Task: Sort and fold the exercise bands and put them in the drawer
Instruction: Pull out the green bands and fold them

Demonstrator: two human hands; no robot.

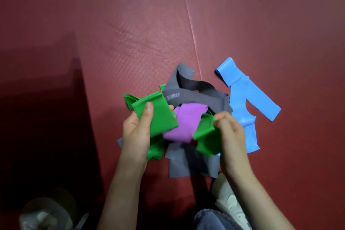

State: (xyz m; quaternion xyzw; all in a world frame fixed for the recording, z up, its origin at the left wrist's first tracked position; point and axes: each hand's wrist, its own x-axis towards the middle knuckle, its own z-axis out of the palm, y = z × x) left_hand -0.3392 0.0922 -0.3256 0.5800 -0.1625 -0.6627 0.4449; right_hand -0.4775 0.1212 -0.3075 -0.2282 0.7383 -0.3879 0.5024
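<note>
Green band [158, 117] is held over the purple band [184, 123] and grey band [194, 97] on the mat [130, 24], apparently strung left to right, its folded end gripped by the left hand [136, 132] and its other end pinched by the right hand [231, 136].

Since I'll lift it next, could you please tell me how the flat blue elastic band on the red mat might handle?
The flat blue elastic band probably hangs floppy: it lies creased and twisted on the red mat. It looks thin, so likely light. Lying flat, it should not roll, though it may stretch when pulled.
</note>
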